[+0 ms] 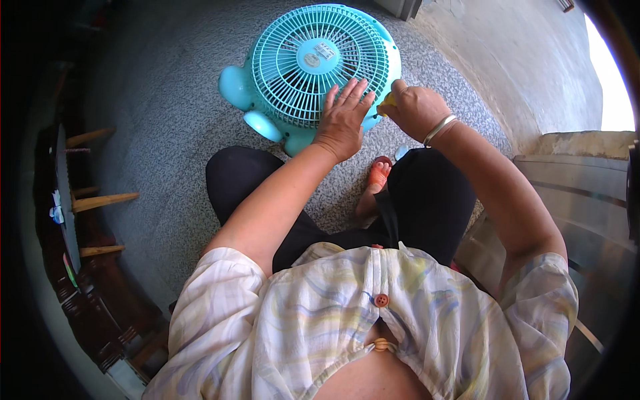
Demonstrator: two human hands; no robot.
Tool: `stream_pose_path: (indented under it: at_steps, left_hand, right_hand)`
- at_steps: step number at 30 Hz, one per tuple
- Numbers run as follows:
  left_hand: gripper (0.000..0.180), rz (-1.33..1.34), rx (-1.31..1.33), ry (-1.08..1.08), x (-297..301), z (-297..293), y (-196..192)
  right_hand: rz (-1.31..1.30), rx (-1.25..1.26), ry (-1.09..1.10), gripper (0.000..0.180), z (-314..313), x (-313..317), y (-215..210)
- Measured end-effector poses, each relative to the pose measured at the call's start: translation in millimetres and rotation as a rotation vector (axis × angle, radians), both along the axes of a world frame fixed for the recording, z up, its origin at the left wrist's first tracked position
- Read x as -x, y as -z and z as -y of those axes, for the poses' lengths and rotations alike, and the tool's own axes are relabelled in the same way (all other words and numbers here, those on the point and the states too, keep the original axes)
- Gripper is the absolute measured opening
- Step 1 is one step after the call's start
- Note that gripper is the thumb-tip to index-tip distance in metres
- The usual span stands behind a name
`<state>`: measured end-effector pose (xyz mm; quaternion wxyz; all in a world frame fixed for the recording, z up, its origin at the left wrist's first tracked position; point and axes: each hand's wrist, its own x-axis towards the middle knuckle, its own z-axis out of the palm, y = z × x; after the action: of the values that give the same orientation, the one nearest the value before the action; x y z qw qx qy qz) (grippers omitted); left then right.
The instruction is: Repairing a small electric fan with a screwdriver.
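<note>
Left hand [343, 120] lies flat, fingers spread, on the turquoise fan [313, 67] grille; right hand [417, 110] beside it grips a yellow tool [387, 103] at the rim.

Your speckled grey floor [173, 120] lies open left of the round turquoise plastic fan [313, 63]. To your right, a pale concrete wall [533, 60] and a metal step [573, 193] crowd close; dark wooden furniture [87, 200] bounds the far left.

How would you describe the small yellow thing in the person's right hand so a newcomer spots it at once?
Find the turquoise fan lying grille-up on the grey speckled floor. At its right rim, the right hand, with a silver bangle, pinches a yellow object, the only yellow thing beside the fan.
</note>
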<state>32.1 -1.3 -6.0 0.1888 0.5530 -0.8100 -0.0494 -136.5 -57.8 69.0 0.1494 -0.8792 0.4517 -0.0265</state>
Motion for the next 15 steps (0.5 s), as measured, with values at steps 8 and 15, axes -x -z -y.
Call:
stream_pose_path:
  at_steps: [8, 15]
  left_hand:
    - [0.058, -0.030, -0.018, -0.017, -2.3, -3.3, 0.3]
    - [0.064, -0.041, -0.012, -0.016, -0.6, -2.0, 3.1]
  right_hand:
    - [-0.103, 0.034, -0.331, 0.034, 5.4, 12.4, -13.3]
    - [-0.168, 0.023, -0.266, 0.036, 11.1, 12.4, -8.7]
